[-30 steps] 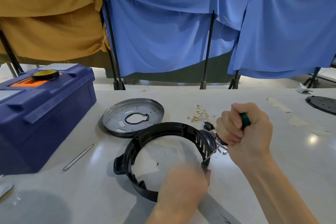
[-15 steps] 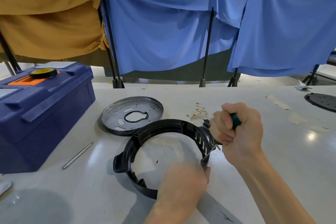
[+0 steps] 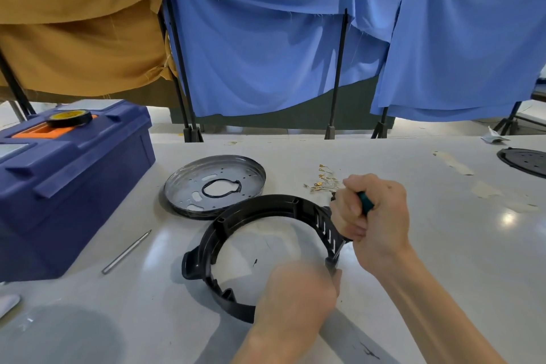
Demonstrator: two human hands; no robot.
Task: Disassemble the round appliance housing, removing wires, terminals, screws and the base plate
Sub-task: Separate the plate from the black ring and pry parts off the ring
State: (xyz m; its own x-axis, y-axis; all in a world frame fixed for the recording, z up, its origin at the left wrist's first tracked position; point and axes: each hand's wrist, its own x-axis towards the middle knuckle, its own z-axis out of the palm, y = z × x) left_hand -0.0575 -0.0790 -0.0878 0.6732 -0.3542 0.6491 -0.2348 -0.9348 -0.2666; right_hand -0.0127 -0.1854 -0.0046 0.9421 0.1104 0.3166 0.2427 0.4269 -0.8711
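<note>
White counter (image 3: 461, 248) bears a blue toolbox (image 3: 74, 186); the metal base plate (image 3: 184, 186) lies detached behind the black housing ring (image 3: 266, 203); our blurred left hand (image 3: 295, 289) grips its near rim; our right hand (image 3: 381, 224) clenches a teal-handled screwdriver (image 3: 365, 203) at its right wall.

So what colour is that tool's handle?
Teal green: the tool handle pokes from the right hand, head view.
</note>
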